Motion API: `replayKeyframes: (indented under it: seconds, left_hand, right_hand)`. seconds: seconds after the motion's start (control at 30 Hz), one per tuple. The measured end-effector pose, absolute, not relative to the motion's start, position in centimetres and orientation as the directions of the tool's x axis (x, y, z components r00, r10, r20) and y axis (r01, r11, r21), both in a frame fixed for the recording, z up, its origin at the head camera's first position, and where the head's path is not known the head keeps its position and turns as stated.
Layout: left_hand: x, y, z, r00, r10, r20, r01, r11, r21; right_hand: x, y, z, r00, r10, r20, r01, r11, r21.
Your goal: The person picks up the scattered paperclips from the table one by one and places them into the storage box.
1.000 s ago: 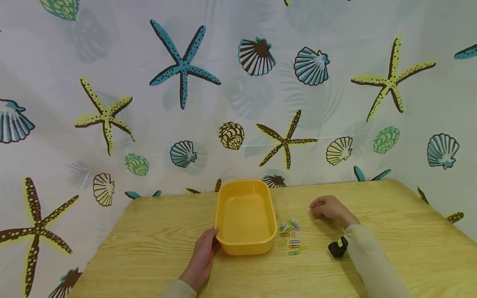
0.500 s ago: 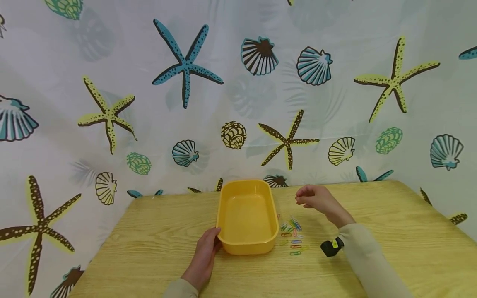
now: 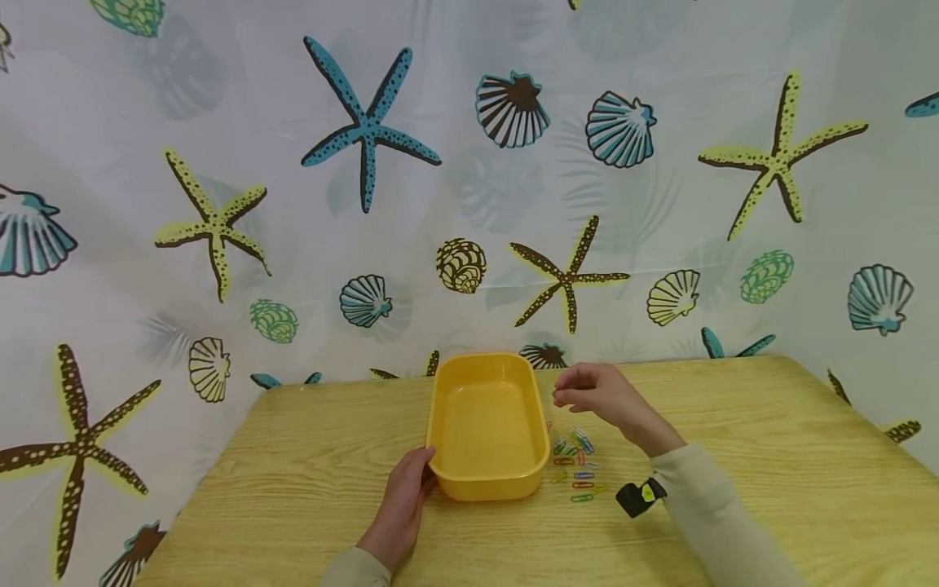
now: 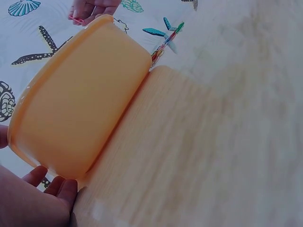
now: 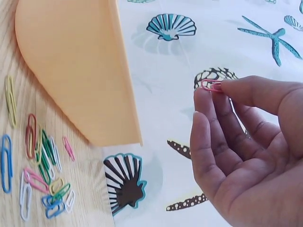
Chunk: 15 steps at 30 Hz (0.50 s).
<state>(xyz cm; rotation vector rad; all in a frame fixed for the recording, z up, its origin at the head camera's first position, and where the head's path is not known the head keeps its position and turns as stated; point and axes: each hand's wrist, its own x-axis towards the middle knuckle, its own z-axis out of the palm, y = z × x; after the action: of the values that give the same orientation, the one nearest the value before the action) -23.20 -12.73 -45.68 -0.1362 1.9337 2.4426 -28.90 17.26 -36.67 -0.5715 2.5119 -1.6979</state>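
Your head camera looks forward and down over the light-brown wooden table (image 3: 293,489), from farthest away. Your left-wrist camera sits low, tilted, close to the yellow rounded plastic tub (image 4: 80,94); your right-wrist one faces closely your right hand (image 5: 253,158). All views share the tub and the white, shell-printed cloth sheet (image 3: 257,122).

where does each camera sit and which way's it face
Head: on the head, facing forward and down at the yellow tray; left hand, right hand and sleeves show.
Left wrist: on that wrist, facing the tray's outer side; left hand lower left, right hand at top.
Right wrist: on that wrist, facing the right hand, pinching a pink paper clip; only that hand shows.
Wrist views share the right hand, the tray's outside and loose paper clips.
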Motion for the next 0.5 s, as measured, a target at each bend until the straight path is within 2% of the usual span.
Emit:
replayKeyframes:
  seconds: [0.5]
  left_hand:
    - [-23.0,-12.7,-45.5,-0.996,-0.037,-0.08,-0.069,-0.24,0.968]
  right_hand:
    - [-27.9,15.3,-36.9,-0.879,-0.457,0.139,-0.304,0.311,-0.9]
